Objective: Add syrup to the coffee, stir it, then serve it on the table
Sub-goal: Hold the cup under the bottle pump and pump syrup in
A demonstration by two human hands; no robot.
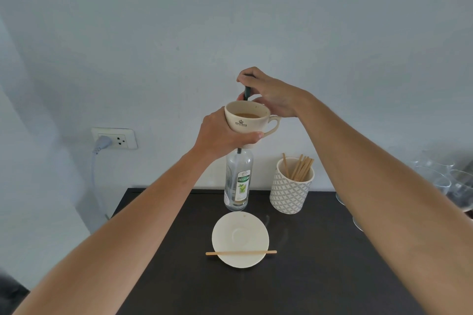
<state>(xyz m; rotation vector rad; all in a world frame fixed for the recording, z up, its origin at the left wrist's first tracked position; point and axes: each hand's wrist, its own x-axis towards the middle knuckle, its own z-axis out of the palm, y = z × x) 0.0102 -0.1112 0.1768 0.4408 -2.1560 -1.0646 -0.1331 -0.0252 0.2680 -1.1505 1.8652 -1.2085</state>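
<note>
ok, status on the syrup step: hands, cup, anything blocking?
Left hand holds cup under pump. Right hand on syrup bottle pump. Stir stick waits across saucer. Nothing blocking.

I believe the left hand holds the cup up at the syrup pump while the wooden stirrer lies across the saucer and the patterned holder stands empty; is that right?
Not quite: in the head view the patterned holder is not empty; it holds several wooden sticks. The rest stands: the left hand holds the cup, and the stirrer lies across the saucer.

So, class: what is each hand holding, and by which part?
Left hand grips the cup around its body, not its handle. Right hand presses the dark pump head of the syrup bottle.
</note>
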